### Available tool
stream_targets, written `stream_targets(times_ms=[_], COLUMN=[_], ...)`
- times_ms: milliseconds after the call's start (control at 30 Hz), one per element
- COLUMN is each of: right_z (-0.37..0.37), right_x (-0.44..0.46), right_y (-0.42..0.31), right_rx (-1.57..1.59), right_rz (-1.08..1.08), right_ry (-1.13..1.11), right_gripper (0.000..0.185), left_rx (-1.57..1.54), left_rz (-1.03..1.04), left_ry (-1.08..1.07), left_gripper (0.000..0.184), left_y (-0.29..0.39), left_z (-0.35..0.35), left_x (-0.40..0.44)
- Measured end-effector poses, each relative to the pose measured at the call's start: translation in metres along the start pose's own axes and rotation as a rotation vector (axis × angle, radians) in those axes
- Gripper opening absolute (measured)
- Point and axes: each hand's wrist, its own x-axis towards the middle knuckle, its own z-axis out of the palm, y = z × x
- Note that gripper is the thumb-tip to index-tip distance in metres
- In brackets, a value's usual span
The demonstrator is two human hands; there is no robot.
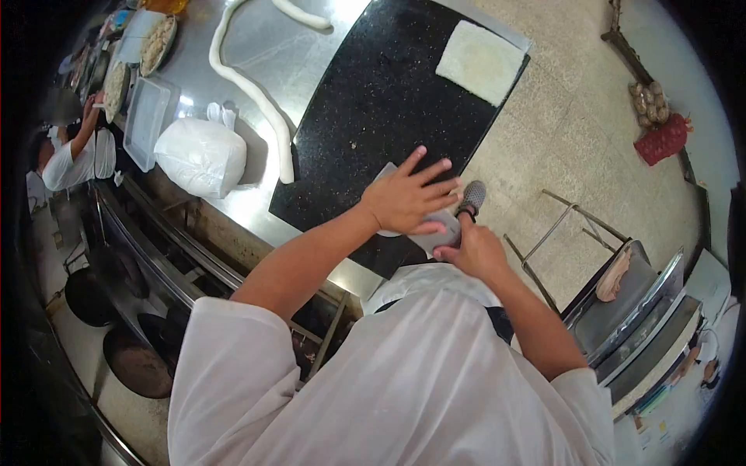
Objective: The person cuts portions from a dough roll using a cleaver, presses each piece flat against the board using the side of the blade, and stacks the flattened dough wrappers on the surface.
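My left hand (416, 196) is spread palm down over the near right part of the black worktop (365, 101), fingers apart. Beneath it, mostly covered, lies a pale grey, flat-looking thing (441, 231) whose kind I cannot make out. My right hand (478, 250) grips that thing's right end at the worktop's near edge, thumb on one side and fingers on the other. A long white dough rope (264, 105) curves over the steel table left of the black surface. At its far right corner lies a folded white cloth (482, 62).
A white plastic bag (200, 158) and a clear plastic tub (148, 116) stand on the steel table (268, 43). Pans (138, 361) sit lower left. Another person (81, 155) works at far left. A metal-framed stand (575, 225) is on the floor at right.
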Motion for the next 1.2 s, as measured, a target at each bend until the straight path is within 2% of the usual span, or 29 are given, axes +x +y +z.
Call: stream_targets(times_ms=[67,100,200,233,300,400,433,467,500,533,633,733,833,933,967,1000,1067,1200], right_z=[-0.008,-0.031,-0.037,-0.025,0.018,0.047,0.037,0.029,0.022,0.008,-0.038,-0.054,-0.025,0.027,0.033,0.024,0.006,-0.043], right_x=[0.02,0.02,0.027,0.03,0.024,-0.013,-0.009,-0.011,-0.022,-0.018,0.008,0.032,0.029,-0.004,-0.005,0.001,-0.015,0.009], right_y=[-0.009,-0.003,-0.024,-0.016,0.012,0.026,0.021,0.018,0.011,0.007,-0.003,-0.012,-0.005,0.024,0.031,0.031,0.026,0.023], right_rx=[-0.022,-0.076,-0.006,-0.018,0.158,0.123,0.126,0.106,0.093,0.052,-0.033,-0.068,0.09,0.101,0.059,0.06,0.15,0.012], right_rz=[-0.07,-0.075,-0.093,-0.109,-0.304,-0.207,-0.197,-0.096,0.017,0.035,-0.051,-0.117,-0.211,-0.239,-0.242,-0.237,-0.041,-0.068], right_ry=[0.05,0.121,0.14,0.135,0.146,0.075,0.071,0.083,0.083,0.069,0.044,0.035,0.067,0.01,0.004,0.003,-0.01,0.033], right_gripper=[0.075,0.075,0.068,0.068,0.066,0.066,0.066,0.067,0.068,0.071,0.071,0.069,0.069,0.069,0.07,0.07,0.072,0.072], left_rx=[0.102,0.149,0.132,0.14,0.091,-0.024,-0.068,-0.089,0.015,0.125,0.178,0.2,0.145,0.092,-0.006,0.044,0.047,0.178], left_rz=[-0.061,-0.038,-0.053,-0.071,-0.034,-0.057,-0.057,-0.062,-0.046,-0.018,-0.107,-0.099,-0.133,-0.158,-0.133,-0.115,-0.098,-0.121], left_ry=[0.002,0.074,0.164,0.17,0.117,0.05,0.05,0.042,0.046,0.055,0.139,0.16,0.193,0.046,0.138,0.097,0.041,0.14], left_gripper=[0.068,0.068,0.068,0.068,0.07,0.069,0.068,0.068,0.068,0.067,0.066,0.069,0.071,0.077,0.075,0.073,0.072,0.071], left_y=[-0.019,-0.027,-0.048,-0.045,-0.025,0.03,0.035,0.028,0.021,0.017,-0.007,-0.04,-0.038,0.016,0.03,0.026,0.036,0.001], left_z=[-0.01,-0.016,-0.027,-0.025,-0.012,0.007,0.01,0.012,0.002,-0.002,-0.008,-0.019,-0.018,0.006,0.012,0.01,0.008,-0.005], left_x=[-0.001,0.022,0.021,0.015,-0.003,-0.025,-0.015,-0.007,0.003,0.011,0.023,0.028,0.014,-0.023,-0.021,-0.009,0.008,0.045])
